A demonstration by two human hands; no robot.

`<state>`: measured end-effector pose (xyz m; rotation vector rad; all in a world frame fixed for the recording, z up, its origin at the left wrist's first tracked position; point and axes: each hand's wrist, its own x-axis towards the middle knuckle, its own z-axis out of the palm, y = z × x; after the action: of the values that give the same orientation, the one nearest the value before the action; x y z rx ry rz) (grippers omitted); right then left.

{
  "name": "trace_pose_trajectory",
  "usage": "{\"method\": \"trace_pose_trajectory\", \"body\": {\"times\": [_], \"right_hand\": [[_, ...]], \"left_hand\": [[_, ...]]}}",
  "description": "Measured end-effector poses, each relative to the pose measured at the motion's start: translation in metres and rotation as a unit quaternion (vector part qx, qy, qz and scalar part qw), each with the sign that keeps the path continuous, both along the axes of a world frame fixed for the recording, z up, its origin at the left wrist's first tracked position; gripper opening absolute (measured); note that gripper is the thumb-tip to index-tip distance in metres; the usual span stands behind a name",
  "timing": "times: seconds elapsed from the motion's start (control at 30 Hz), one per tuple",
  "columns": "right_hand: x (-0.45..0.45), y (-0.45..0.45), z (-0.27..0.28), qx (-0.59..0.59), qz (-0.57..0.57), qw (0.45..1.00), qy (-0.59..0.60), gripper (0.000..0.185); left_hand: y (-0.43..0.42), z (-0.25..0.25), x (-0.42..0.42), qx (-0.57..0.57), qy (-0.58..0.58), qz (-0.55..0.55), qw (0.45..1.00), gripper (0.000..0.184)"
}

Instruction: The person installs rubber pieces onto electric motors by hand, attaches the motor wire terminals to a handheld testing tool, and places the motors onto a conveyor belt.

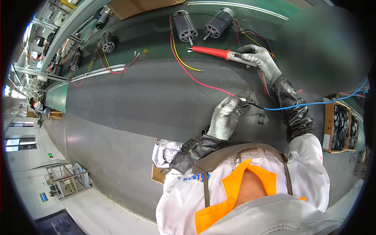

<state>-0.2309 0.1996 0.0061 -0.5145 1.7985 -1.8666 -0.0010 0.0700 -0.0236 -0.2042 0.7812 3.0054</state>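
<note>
My right hand (261, 62), in a pale work glove, is closed round the grey handle of a red test probe (210, 51). Its thin metal tip points left, close to the shaft of a grey cylindrical motor (184, 26); whether they touch I cannot tell. Lower down, my left hand (224, 117), also gloved, pinches the end of the motor's red wire (196, 81) together with a dark clip (254, 103). A blue cable (297, 105) runs right from that clip. The motor's yellow wire (181, 58) lies loose on the bench.
A second motor (219, 23) with wires lies beside the first. Smaller-looking motors (107, 42) sit farther left along the green-and-grey bench (129, 86). A blurred dark round shape (325, 49) blocks the upper right. At right stands a cardboard box (329, 127) of dark parts.
</note>
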Motion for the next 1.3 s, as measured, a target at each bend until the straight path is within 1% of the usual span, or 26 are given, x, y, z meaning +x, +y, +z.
{"method": "trace_pose_trajectory", "body": {"times": [0.1, 0.17, 0.3, 0.33, 0.37, 0.4, 0.5, 0.57, 0.63, 0.67, 0.7, 0.73, 0.77, 0.8, 0.87, 0.9, 0.97, 1.03, 1.07, 1.1, 1.13, 1.17, 1.2, 1.23, 1.27, 1.3], "right_hand": [[-0.002, 0.009, -0.002, 0.025, 0.004, 1.0, 0.015, 0.032], [0.001, 0.012, 0.001, 0.005, -0.01, 0.998, 0.058, 0.035], [0.009, 0.003, 0.015, -0.035, -0.01, 0.998, 0.052, 0.04], [0.007, 0.0, 0.018, 0.003, 0.023, 0.998, 0.063, 0.043], [0.003, -0.001, 0.022, 0.045, 0.056, 0.995, 0.074, 0.046], [-0.001, -0.001, 0.014, 0.025, 0.083, 0.996, -0.002, 0.049], [-0.012, -0.012, 0.0, 0.042, 0.081, 0.995, -0.048, 0.048], [-0.016, -0.018, 0.0, 0.057, 0.071, 0.995, -0.04, 0.049], [-0.021, -0.019, 0.003, 0.111, 0.053, 0.992, -0.021, 0.044], [-0.022, -0.019, 0.003, 0.125, 0.048, 0.991, 0.004, 0.037], [-0.026, -0.018, -0.004, 0.129, 0.044, 0.988, 0.069, 0.037], [-0.028, -0.019, -0.002, 0.171, 0.075, 0.967, 0.172, 0.047], [-0.016, -0.026, 0.014, 0.219, 0.051, 0.968, 0.112, 0.056], [-0.016, -0.026, 0.012, 0.244, 0.039, 0.955, 0.162, 0.06], [-0.008, -0.03, 0.02, 0.256, 0.021, 0.954, 0.155, 0.062], [-0.007, -0.027, 0.018, 0.251, 0.01, 0.956, 0.151, 0.061], [-0.004, -0.013, 0.012, 0.242, -0.029, 0.928, 0.282, 0.057], [0.009, 0.028, 0.027, 0.26, -0.034, 0.923, 0.281, 0.057], [0.025, 0.054, 0.045, 0.236, -0.048, 0.933, 0.269, 0.057], [0.039, 0.081, 0.058, 0.266, -0.095, 0.922, 0.263, 0.05], [0.052, 0.107, 0.055, 0.134, -0.136, 0.973, 0.128, 0.047], [0.071, 0.132, 0.071, 0.116, -0.192, 0.972, 0.069, 0.045], [0.076, 0.171, 0.063, 0.18, -0.229, 0.954, 0.071, 0.048], [0.084, 0.199, 0.051, 0.193, -0.289, 0.932, 0.104, 0.05], [0.095, 0.224, 0.036, 0.134, -0.344, 0.922, 0.119, 0.053], [0.109, 0.243, 0.042, 0.202, -0.404, 0.883, 0.129, 0.052]], "left_hand": [[0.001, -0.003, -0.002, -0.003, -0.002, -0.012, 1.0, 0.036], [0.003, -0.005, -0.002, -0.002, -0.002, -0.014, 1.0, 0.037], [-0.001, -0.001, -0.003, -0.014, 0.012, -0.024, 1.0, 0.038], [0.0, 0.006, -0.002, -0.016, 0.012, -0.027, 0.999, 0.038], [0.004, 0.013, -0.002, 0.007, -0.005, -0.023, 1.0, 0.031], [0.005, 0.02, -0.002, 0.028, -0.022, -0.02, 0.999, 0.024], [0.004, 0.012, -0.001, 0.034, -0.008, -0.007, 0.999, 0.023], [0.003, 0.001, 0.001, 0.034, -0.029, -0.001, 0.999, 0.025], [0.0, -0.013, -0.001, 0.037, -0.042, -0.009, 0.998, 0.026], [-0.003, -0.018, 0.001, -0.089, 0.007, 0.002, 0.996, 0.026], [-0.007, -0.019, 0.003, -0.213, 0.063, 0.012, 0.975, 0.027], [-0.005, -0.002, 0.005, -0.14, 0.063, 0.011, 0.988, 0.024], [-0.003, 0.014, 0.003, -0.025, 0.006, -0.018, 1.0, 0.024], [-0.004, 0.004, 0.0, 0.005, 0.017, -0.029, 0.999, 0.023], [-0.005, 0.01, -0.002, -0.015, 0.026, -0.047, 0.998, 0.023], [-0.006, -0.001, -0.005, 0.017, 0.031, -0.06, 0.998, 0.025], [-0.003, 0.009, -0.002, -0.011, -0.003, -0.045, 0.999, 0.027], [-0.004, 0.001, -0.002, -0.022, 0.012, -0.052, 0.998, 0.029], [-0.005, -0.002, -0.001, -0.03, 0.019, -0.044, 0.998, 0.031], [-0.004, -0.003, -0.001, -0.031, 0.023, -0.048, 0.998, 0.031], [-0.003, -0.004, -0.001, -0.023, 0.02, -0.033, 0.999, 0.032], [-0.002, -0.004, -0.002, -0.015, 0.017, -0.018, 1.0, 0.034], [-0.002, -0.005, -0.005, 0.01, -0.005, -0.013, 1.0, 0.035], [-0.001, -0.006, -0.008, 0.012, -0.006, -0.017, 1.0, 0.035], [0.0, -0.005, -0.011, 0.002, 0.005, -0.016, 1.0, 0.036], [0.001, -0.006, -0.013, -0.008, 0.013, -0.014, 1.0, 0.036]]}}
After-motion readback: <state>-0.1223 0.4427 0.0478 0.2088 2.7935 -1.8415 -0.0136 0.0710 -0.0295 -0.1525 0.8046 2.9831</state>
